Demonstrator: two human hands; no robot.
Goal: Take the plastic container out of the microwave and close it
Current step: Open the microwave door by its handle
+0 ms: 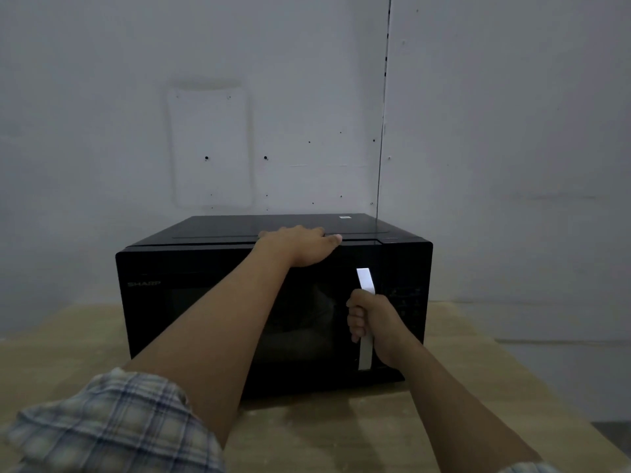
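Observation:
A black microwave (pixel 191 268) stands on a wooden table, its door shut. My right hand (pixel 370 319) is wrapped around the white vertical door handle (pixel 365 279). My left hand (pixel 300 245) lies palm down on the front top edge of the microwave, fingers spread over the top. The dark door window (pixel 300 322) shows only a faint shape inside; the plastic container cannot be made out.
The light wooden table (pixel 341 428) reaches toward me in front of the microwave, with its right edge at the far right. A bare grey-white wall (pixel 307 97) stands right behind the microwave. The control panel (pixel 408 302) sits right of the handle.

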